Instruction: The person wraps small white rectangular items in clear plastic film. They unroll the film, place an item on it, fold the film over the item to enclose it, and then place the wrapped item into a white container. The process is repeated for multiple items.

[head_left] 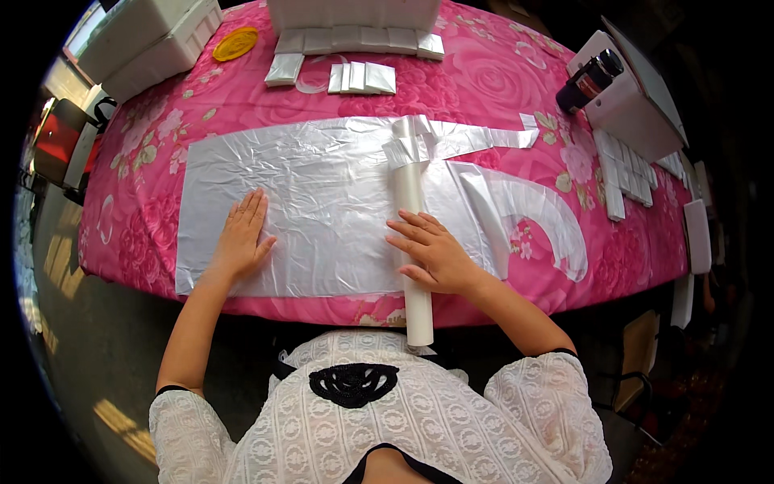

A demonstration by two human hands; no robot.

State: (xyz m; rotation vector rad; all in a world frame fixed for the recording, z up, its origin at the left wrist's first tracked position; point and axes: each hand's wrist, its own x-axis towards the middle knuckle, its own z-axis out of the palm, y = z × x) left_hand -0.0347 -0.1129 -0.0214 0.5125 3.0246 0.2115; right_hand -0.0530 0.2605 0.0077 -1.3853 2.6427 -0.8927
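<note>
A large silvery-white plastic bag (322,194) lies spread on the pink flowered tablecloth, its surface lightly wrinkled. Its two handle strips, one a curved loop (556,218), stretch out to the right. Across the bag, near its handle end, rests a pale roll or tube (418,306) whose near end juts past the table edge. My left hand (244,234) presses flat on the left part of the bag, fingers stretched out. With fingers spread, my right hand (431,252) lies over the roll. Crumpled plastic (407,149) sits at the roll's far end.
Folded plastic packets (363,78) lie at the back, before a white box (355,14). More packets (625,173) are at the right, near a white open box (633,109) and a dark bottle (590,81). A yellow disc (235,44) and a foam box (153,48) stand back left.
</note>
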